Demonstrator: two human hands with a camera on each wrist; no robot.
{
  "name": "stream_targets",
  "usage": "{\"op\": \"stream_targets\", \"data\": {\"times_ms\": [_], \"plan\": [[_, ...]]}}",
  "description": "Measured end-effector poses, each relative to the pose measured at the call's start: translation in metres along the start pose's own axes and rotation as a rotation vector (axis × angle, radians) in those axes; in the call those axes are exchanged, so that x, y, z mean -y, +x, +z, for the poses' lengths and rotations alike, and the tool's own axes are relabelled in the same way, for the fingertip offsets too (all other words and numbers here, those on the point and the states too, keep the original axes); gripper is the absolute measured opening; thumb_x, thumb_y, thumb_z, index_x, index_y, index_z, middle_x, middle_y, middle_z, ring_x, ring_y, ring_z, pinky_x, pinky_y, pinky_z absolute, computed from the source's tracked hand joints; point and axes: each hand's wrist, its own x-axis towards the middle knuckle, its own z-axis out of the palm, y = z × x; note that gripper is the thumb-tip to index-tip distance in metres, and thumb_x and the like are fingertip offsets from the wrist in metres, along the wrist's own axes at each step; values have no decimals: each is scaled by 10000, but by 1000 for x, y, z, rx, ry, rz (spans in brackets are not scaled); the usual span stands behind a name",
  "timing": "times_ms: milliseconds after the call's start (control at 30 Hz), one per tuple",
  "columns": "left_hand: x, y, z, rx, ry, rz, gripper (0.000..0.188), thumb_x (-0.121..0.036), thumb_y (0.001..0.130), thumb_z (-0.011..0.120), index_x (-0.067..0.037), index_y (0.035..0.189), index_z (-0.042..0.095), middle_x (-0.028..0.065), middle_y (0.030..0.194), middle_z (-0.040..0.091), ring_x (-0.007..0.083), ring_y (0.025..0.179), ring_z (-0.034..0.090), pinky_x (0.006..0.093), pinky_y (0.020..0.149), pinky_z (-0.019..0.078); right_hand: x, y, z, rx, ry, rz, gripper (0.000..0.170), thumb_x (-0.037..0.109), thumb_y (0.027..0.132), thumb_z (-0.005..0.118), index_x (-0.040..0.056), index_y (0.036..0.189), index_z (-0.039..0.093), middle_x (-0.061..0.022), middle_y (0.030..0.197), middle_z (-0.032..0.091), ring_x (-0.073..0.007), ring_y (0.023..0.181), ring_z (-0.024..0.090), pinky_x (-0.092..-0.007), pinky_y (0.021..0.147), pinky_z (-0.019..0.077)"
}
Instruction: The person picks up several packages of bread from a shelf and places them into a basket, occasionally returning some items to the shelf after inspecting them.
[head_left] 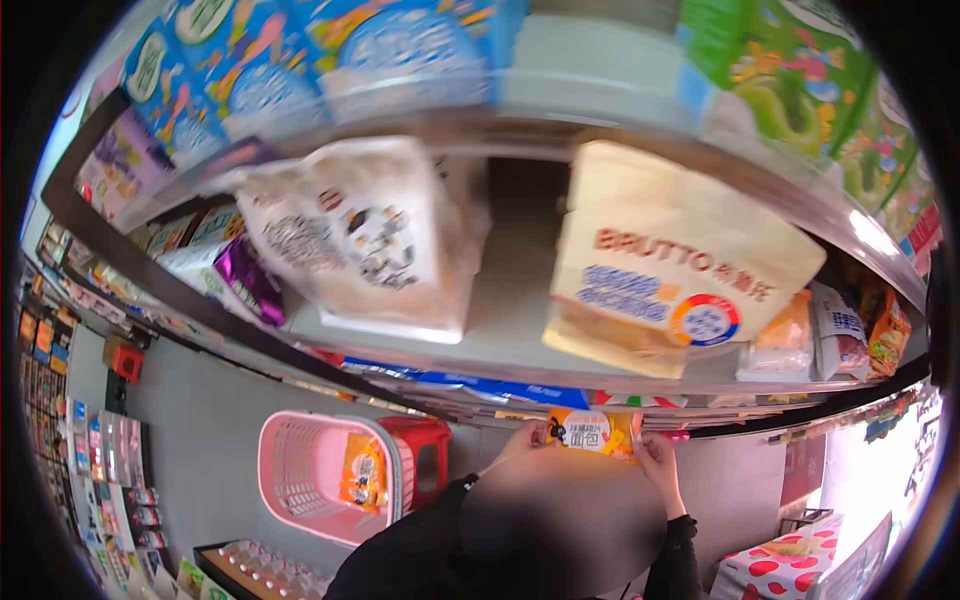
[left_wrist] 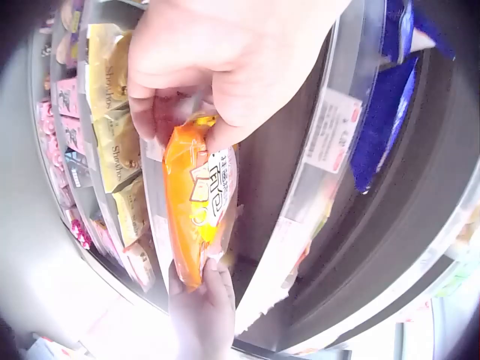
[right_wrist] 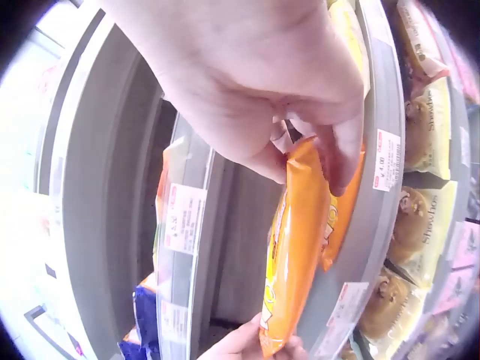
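Observation:
An orange bread packet [head_left: 590,432] is held up in front of the shelves, level between both hands. My left hand [head_left: 515,445] pinches one end of it between thumb and fingers; in the left wrist view that hand [left_wrist: 225,60] grips the crimped end. The other end is pinched by my right hand [head_left: 657,468], seen close up in the right wrist view [right_wrist: 262,82]. Behind the held packet [right_wrist: 296,247], a second orange packet [right_wrist: 343,225] shows at the shelf edge.
A pink basket [head_left: 290,420] with an orange packet [head_left: 362,470] inside stands by a red stool [head_left: 430,450]. White and cream BRUTTO pouches [head_left: 680,250] fill the shelf above. Yellow bun packets [right_wrist: 424,225] line a neighbouring shelf. Bottles [head_left: 270,565] stand low at left.

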Motion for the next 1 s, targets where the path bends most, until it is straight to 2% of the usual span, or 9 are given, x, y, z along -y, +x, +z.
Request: {"op": "stream_targets", "data": {"times_ms": [167,233,400,500,567,700,767,967,1000], "plan": [[1,-95,-52,-44,-149,-187,252,-138,725,625,-52,766,392,8,696,475,62,589,476,183,461,365,23,-35,50,372,-68,104,86,64,778,524,-9,775,480,4,686,513,-55,659,503,-190,584,405],[1,-131,-81,3,-232,-347,265,-108,746,598,-39,914,404,29,812,489,99,732,516,213,583,443,26,-48,82,463,-109,108,95,77,781,526,-6,777,479,0,686,515,-51,659,502,-190,578,404],[10,-211,-157,-249,-306,-341,319,-78,716,621,-5,940,407,20,737,470,82,619,495,200,498,418,43,-78,186,648,-286,83,111,103,783,531,5,794,480,-18,696,517,-50,653,502,-199,560,402],[22,-254,-201,-434,-342,-337,297,-68,729,605,-11,946,410,13,743,471,83,628,500,202,507,424,47,-94,260,727,-257,-1,170,167,784,533,5,814,493,-53,687,522,-87,638,519,-228,558,403],[35,-278,-234,-409,-410,-321,275,-55,746,579,-15,959,411,18,793,486,96,682,518,212,539,442,46,-101,308,762,-423,-164,222,207,774,524,-8,829,511,-110,705,547,-186,658,550,-288,583,417],[73,-299,-295,-551,-494,-259,233,-51,772,529,-2,972,419,39,858,505,122,743,534,232,582,460,7,-107,395,771,-531,-337,230,202,758,510,-12,840,528,-164,748,554,-274,715,552,-340,624,420],[102,-295,-331,-626,-403,-257,236,-29,757,494,13,981,433,59,842,512,128,732,535,239,576,460,-15,-109,428,773,-602,-250,185,143,740,502,-13,833,539,-185,778,557,-314,762,545,-364,651,418],[156,-259,-411,-693,-91,-431,334,23,686,455,31,1019,473,121,802,539,165,638,546,249,531,457,-139,-119,482,597,-488,89,263,88,701,503,-33,934,489,-206,867,548,-305,771,556,-355,669,428],[154,-253,-412,-724,-84,-416,324,32,668,453,36,988,501,120,768,556,160,621,551,239,518,449,-157,-119,486,629,-452,34,300,66,692,485,-39,972,460,-207,905,536,-303,774,561,-356,671,434]]}}
